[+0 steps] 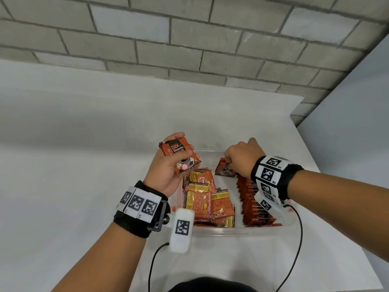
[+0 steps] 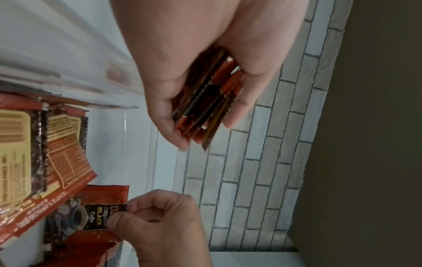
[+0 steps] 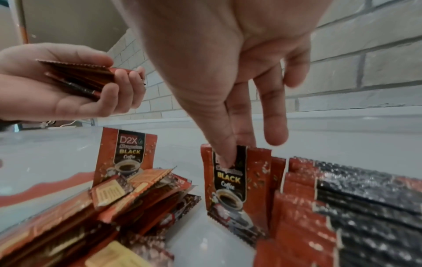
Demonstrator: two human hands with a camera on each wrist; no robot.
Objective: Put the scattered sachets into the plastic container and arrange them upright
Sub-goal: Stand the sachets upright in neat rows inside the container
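Head view, left hand: left hand [image 1: 168, 165] raised over the container's left rim, thumb and curled fingers clamped on a small stack of sachets [image 1: 179, 155], printed face up; likely a supply held ready to feed the row.
Head view, right hand: right hand [image 1: 240, 157] down inside the container [image 1: 221, 229], thumb and fingers pinching one sachet [image 1: 224, 168] by its top edge at the far end of the standing row [image 1: 254, 199].
Head view, contents: loose sachets [image 1: 207, 199] lie flat and overlapping in the left half, backs up; the standing row fills the right side, edges up. By my reading the job is partly done, the flat pile still to stand.
Head view, surface and room: white counter [image 1: 84, 144], grey brick wall [image 1: 189, 39] behind, pale panel at right. Both wrists carry marker bands and cabled camera units.
Left wrist view: stack seen edge-on between thumb and fingers [image 2: 237, 115], several sachets fanned a little. Below, the right hand nips the coffee-print sachet [image 2: 91, 213] near its label; clear container wall [image 2: 141, 144] beyond.
Right wrist view: thumb [image 3: 219, 144] and forefinger pinch the top of the sachet, which stands upright just against the row [image 3: 342, 207]; other fingers hang straight, clear of it. One sachet [image 3: 128, 153] stands upright behind the loose heap [image 3: 137, 189]; what props it is hidden.
Judgement: pinching the top edge keeps it vertical while it seats; letting go early could tip it forward.
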